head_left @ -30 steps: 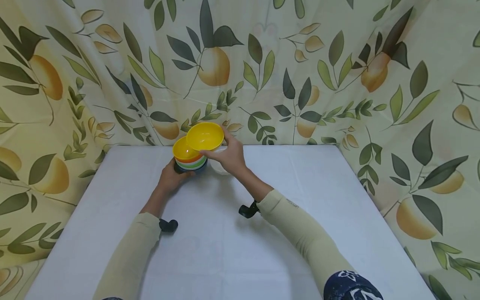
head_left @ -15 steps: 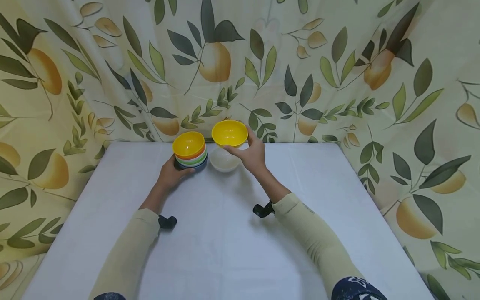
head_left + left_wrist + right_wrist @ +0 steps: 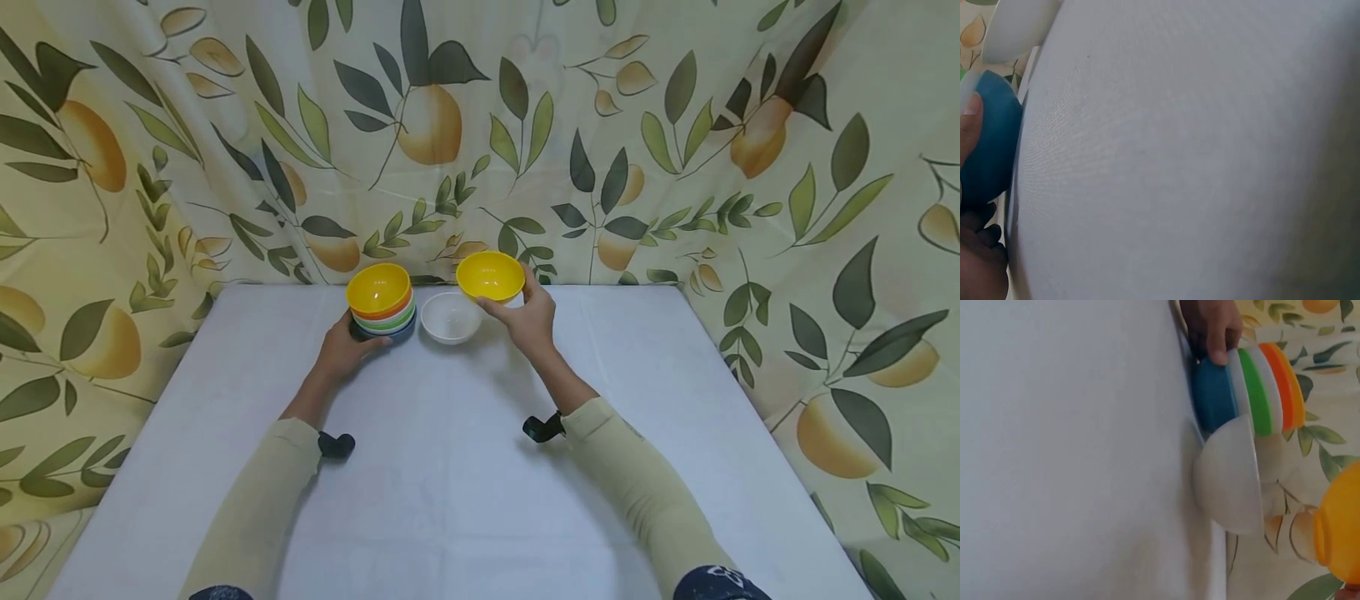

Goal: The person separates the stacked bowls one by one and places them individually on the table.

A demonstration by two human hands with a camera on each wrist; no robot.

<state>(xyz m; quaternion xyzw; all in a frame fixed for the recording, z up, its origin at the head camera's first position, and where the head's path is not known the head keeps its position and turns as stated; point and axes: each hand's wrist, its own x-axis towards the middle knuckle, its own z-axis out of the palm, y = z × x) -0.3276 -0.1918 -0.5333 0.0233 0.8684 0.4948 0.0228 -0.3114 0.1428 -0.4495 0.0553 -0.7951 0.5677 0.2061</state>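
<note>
My left hand (image 3: 343,350) grips the blue bowl (image 3: 997,137) at the bottom of a nested bowl stack (image 3: 378,292), its thumb against the side. Above the blue one, white, green, white and orange rims show, with a yellow bowl on top. With my right hand (image 3: 531,321) I pinch another yellow bowl (image 3: 490,277) by its side, thumb in front, held up off the table. A white bowl (image 3: 450,318) stands upright between the stack and the raised bowl. In the right wrist view only a fingertip shows below the yellow bowl (image 3: 1342,528).
A white-covered table (image 3: 450,467) lies under both arms. Its far edge runs just behind the bowls, close to a curtain (image 3: 600,100) printed with fruit and leaves.
The yellow bowl in my right hand has moved right, from over the stack, past the white bowl, which now shows fully. My left hand stays on the stack.
</note>
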